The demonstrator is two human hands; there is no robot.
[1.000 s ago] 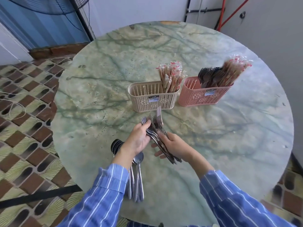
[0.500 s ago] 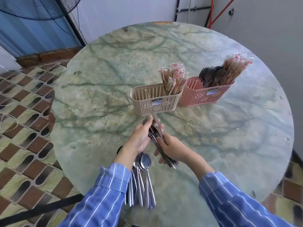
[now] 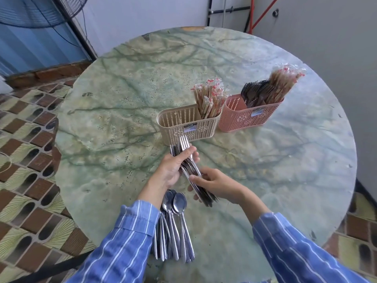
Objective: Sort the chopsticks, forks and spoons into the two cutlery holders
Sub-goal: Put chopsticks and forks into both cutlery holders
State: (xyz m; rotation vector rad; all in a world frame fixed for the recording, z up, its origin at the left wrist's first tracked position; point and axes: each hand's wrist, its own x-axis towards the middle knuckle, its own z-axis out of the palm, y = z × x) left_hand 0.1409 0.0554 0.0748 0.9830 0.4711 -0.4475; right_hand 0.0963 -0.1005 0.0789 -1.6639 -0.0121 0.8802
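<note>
Squared up since a moment ago, your fork bundle (image 3: 190, 170) sits clamped in both your left hand (image 3: 173, 170) and right hand (image 3: 214, 183), tines just short of the beige holder (image 3: 206, 127), and a loosened grip could fan the handles onto the table (image 3: 122, 119).

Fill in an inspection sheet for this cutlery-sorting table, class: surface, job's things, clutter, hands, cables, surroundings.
Surface: round green marble table, bare areas visible.
Job's things: beige holder with wrapped chopsticks in its right compartment, other compartments empty; pink holder with forks and chopsticks; spoons lying at the near edge.
Clutter: nothing seen.
Hands: left hand and right hand both grip one bundle of forks, tines toward the beige holder.
Cables: fan cord on the wall; red and black lines in the far corner.
Surroundings: patterned tiled floor, grey walls, standing fan.
</note>
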